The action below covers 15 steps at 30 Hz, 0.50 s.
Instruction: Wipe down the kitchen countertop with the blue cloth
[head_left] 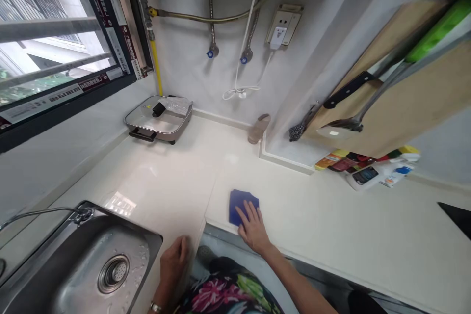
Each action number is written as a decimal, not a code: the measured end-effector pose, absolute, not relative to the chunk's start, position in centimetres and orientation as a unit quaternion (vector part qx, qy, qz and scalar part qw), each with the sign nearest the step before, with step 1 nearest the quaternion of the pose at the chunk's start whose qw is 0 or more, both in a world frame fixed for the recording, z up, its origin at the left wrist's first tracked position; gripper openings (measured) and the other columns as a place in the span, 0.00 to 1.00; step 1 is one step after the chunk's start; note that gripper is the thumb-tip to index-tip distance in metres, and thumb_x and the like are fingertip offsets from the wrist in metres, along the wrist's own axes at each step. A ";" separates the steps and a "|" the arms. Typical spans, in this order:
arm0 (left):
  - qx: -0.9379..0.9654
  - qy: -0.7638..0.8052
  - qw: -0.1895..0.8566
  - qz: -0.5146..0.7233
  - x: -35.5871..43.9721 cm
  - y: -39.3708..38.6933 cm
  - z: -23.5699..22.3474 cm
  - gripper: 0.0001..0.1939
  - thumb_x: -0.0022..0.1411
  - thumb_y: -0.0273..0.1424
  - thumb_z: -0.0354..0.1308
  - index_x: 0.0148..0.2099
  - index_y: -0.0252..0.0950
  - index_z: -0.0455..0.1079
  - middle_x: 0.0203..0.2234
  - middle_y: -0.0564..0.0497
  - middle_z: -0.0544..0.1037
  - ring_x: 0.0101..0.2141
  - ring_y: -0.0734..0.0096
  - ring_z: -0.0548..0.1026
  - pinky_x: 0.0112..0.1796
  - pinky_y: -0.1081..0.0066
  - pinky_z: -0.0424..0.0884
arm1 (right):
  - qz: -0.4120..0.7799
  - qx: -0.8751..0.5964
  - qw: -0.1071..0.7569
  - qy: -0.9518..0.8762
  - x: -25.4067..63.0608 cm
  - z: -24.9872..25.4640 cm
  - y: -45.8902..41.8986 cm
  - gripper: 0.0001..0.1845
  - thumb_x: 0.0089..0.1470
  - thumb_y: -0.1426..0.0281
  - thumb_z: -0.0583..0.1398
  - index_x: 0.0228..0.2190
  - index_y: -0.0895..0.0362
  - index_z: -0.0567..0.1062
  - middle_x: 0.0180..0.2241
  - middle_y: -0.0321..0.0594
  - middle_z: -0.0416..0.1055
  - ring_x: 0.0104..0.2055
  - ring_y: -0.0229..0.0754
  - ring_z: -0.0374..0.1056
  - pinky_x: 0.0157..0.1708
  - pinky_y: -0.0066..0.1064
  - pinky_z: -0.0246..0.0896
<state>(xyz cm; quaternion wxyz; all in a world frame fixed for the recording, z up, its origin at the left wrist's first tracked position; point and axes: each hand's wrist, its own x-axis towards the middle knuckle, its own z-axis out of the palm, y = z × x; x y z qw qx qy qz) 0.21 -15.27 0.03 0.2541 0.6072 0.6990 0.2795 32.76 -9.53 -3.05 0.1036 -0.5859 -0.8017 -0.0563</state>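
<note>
A folded blue cloth (240, 202) lies on the white countertop (324, 225) near its front edge. My right hand (253, 228) rests flat on the cloth's near corner, fingers stretched out and slightly spread. My left hand (174, 260) rests on the counter edge beside the steel sink (79, 265), fingers curled down over the rim with nothing visible in them.
An electric pan with a glass lid (159, 120) stands at the back left under the window. Spray bottles and packets (371, 169) lie against the right wall below hanging cutting boards and a knife (348, 89). A tap (44, 213) reaches over the sink.
</note>
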 end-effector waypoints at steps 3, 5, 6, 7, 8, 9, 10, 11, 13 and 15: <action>0.615 0.691 0.253 0.283 -0.1 -15.2 -0.6 0.20 0.68 0.41 0.44 0.42 0.41 0.77 0.25 0.51 0.81 0.27 0.69 0.79 0.31 0.75 0.68 | -0.055 -0.592 0.092 -0.799 36.1 -3.1 -13.0 0.40 0.57 0.72 0.53 0.69 0.48 0.51 0.73 0.45 0.38 0.74 0.55 0.39 0.67 0.55 0.49; 0.619 0.683 0.261 0.286 -0.3 -15.2 -0.9 0.22 0.68 0.42 0.43 0.44 0.39 0.77 0.26 0.51 0.81 0.26 0.69 0.79 0.31 0.74 0.69 | -0.062 -0.624 0.091 -0.774 39.0 -3.4 -14.9 0.39 0.59 0.72 0.52 0.69 0.48 0.50 0.73 0.45 0.39 0.73 0.55 0.40 0.66 0.55 0.51; 0.621 0.679 0.267 0.287 -0.4 -15.2 -1.0 0.22 0.68 0.42 0.43 0.45 0.39 0.76 0.26 0.51 0.81 0.25 0.70 0.79 0.31 0.74 0.69 | -0.067 -0.645 0.091 -0.756 40.6 -3.6 -15.8 0.38 0.60 0.71 0.51 0.69 0.48 0.50 0.73 0.45 0.39 0.73 0.56 0.41 0.66 0.55 0.52; 0.622 0.675 0.273 0.287 -0.4 -15.1 -1.1 0.22 0.67 0.42 0.43 0.46 0.39 0.76 0.26 0.51 0.81 0.24 0.70 0.78 0.30 0.74 0.69 | -0.072 -0.665 0.092 -0.737 42.2 -3.9 -16.7 0.37 0.61 0.70 0.51 0.69 0.48 0.50 0.73 0.45 0.40 0.73 0.56 0.42 0.66 0.56 0.52; 0.623 0.672 0.280 0.288 -0.5 -15.1 -1.1 0.22 0.67 0.43 0.43 0.46 0.39 0.76 0.27 0.51 0.82 0.24 0.70 0.78 0.30 0.74 0.70 | -0.075 -0.684 0.091 -0.720 43.9 -4.2 -17.6 0.36 0.61 0.69 0.50 0.69 0.48 0.50 0.73 0.45 0.40 0.73 0.57 0.42 0.66 0.56 0.52; 0.622 0.668 0.289 0.289 -0.6 -15.1 -1.1 0.22 0.67 0.43 0.43 0.46 0.40 0.75 0.27 0.52 0.82 0.24 0.71 0.78 0.30 0.74 0.70 | -0.076 -0.702 0.089 -0.702 45.5 -4.5 -18.5 0.36 0.62 0.67 0.50 0.69 0.48 0.51 0.73 0.45 0.41 0.73 0.57 0.43 0.65 0.57 0.53; 0.620 0.665 0.300 0.290 -0.7 -15.1 -1.2 0.22 0.67 0.43 0.43 0.46 0.40 0.75 0.28 0.52 0.82 0.24 0.71 0.79 0.29 0.74 0.70 | -0.074 -0.721 0.087 -0.684 47.1 -4.7 -19.2 0.35 0.62 0.66 0.49 0.69 0.48 0.52 0.72 0.46 0.42 0.73 0.57 0.43 0.65 0.57 0.53; 0.616 0.662 0.312 0.292 -0.7 -15.1 -1.2 0.22 0.66 0.43 0.43 0.46 0.40 0.75 0.28 0.53 0.82 0.24 0.71 0.79 0.29 0.74 0.70 | -0.070 -0.741 0.084 -0.663 48.6 -4.8 -19.9 0.34 0.62 0.65 0.48 0.68 0.49 0.53 0.72 0.47 0.43 0.73 0.57 0.44 0.65 0.57 0.54; 0.604 0.658 0.337 0.298 -0.8 -15.1 -1.4 0.21 0.66 0.44 0.43 0.46 0.41 0.74 0.27 0.54 0.81 0.23 0.72 0.79 0.29 0.75 0.71 | -0.059 -0.783 0.077 -0.615 51.1 -5.0 -20.6 0.34 0.62 0.63 0.47 0.68 0.52 0.55 0.71 0.49 0.45 0.72 0.58 0.44 0.64 0.57 0.54; 0.594 0.654 0.351 0.310 -0.9 -15.2 -1.7 0.21 0.66 0.45 0.44 0.45 0.41 0.74 0.26 0.55 0.81 0.21 0.72 0.78 0.29 0.75 0.71 | -0.047 -0.825 0.073 -0.558 53.2 -5.1 -20.5 0.35 0.60 0.62 0.45 0.67 0.54 0.56 0.70 0.52 0.47 0.72 0.60 0.45 0.64 0.59 0.53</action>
